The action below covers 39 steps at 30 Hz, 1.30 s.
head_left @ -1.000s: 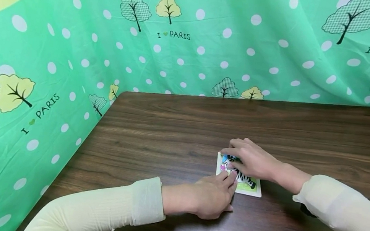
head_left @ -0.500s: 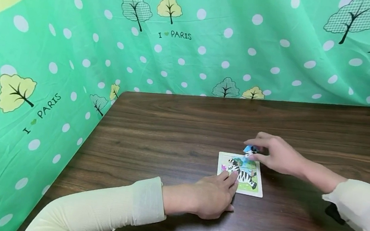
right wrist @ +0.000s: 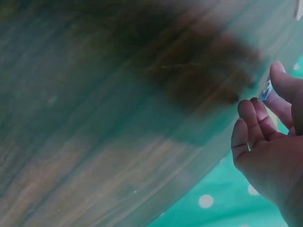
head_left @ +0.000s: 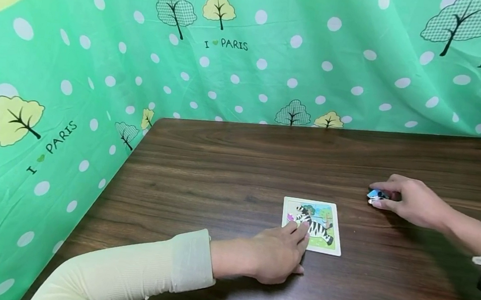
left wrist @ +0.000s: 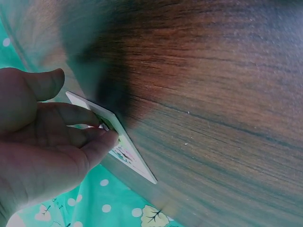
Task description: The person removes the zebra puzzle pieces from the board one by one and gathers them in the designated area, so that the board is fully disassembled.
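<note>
A zebra jigsaw puzzle (head_left: 323, 225) in a white frame lies flat on the brown table. Its upper left corner shows a pale patch beside the zebra's neck. My left hand (head_left: 274, 255) rests on the puzzle's lower left part, fingertips touching the picture and thumb held apart; in the left wrist view the fingers reach over the frame (left wrist: 135, 163). To the right of the puzzle, my right hand (head_left: 416, 201) pinches a small blue, black and white puzzle piece (head_left: 377, 196) between thumb and fingers. The right wrist view shows that piece (right wrist: 266, 91) edge-on.
The dark wood-grain table (head_left: 220, 167) stretches around the puzzle on all sides. Behind it and along its left side hangs a green polka-dot cloth (head_left: 231, 79) printed with trees.
My right hand has lifted the blue, black and white puzzle piece off the puzzle's upper left and carried it right, beyond the frame. My left hand has stayed in place.
</note>
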Each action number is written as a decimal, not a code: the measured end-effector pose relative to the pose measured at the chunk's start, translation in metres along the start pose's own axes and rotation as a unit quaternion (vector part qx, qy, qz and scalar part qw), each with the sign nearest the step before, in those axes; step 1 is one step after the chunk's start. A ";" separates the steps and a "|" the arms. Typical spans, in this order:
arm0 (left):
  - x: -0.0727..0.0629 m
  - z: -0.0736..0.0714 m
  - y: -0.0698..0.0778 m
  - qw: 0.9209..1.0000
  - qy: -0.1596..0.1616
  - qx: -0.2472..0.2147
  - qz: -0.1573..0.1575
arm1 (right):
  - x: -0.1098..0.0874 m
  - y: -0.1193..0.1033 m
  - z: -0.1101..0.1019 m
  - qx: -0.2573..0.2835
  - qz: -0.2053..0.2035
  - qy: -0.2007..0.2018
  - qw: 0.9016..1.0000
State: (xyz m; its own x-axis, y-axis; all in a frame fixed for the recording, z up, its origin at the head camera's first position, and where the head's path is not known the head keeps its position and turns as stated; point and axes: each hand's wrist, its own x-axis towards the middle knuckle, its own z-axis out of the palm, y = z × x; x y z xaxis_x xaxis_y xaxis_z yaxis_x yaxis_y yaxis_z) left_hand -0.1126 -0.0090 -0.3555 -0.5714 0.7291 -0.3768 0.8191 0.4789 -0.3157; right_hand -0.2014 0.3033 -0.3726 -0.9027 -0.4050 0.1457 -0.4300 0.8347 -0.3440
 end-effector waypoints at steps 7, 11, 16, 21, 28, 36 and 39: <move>0.000 0.000 -0.001 1.000 -0.002 -0.004 0.000 | -0.004 0.003 0.012 -0.013 -0.058 0.028 0.998; 0.000 0.000 -0.001 1.000 -0.002 -0.005 0.000 | -0.003 0.004 0.014 -0.027 -0.078 0.035 0.996; 0.000 -0.001 -0.002 1.000 0.003 -0.008 0.001 | 0.004 -0.006 0.009 -0.018 -0.066 0.025 0.997; 0.001 -0.002 -0.003 1.000 0.019 -0.013 0.008 | 0.017 -0.030 0.007 0.026 -0.063 0.012 0.998; 0.002 -0.002 -0.004 0.999 0.024 -0.018 0.012 | 0.041 -0.071 0.023 0.084 -0.142 -0.010 0.986; 0.003 -0.003 -0.005 0.999 0.002 -0.044 0.004 | 0.055 -0.097 0.041 0.115 -0.137 -0.121 0.976; 0.003 -0.003 -0.005 0.999 0.000 -0.044 0.002 | 0.057 -0.099 0.043 0.099 -0.130 -0.134 0.977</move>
State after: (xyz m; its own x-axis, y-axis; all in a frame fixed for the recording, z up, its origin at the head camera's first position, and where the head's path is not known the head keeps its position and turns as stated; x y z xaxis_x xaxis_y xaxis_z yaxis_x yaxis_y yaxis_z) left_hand -0.1180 -0.0077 -0.3523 -0.5680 0.7309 -0.3783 0.8227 0.5173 -0.2357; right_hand -0.2095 0.1817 -0.3707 -0.7151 -0.6989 0.0119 -0.6080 0.6135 -0.5040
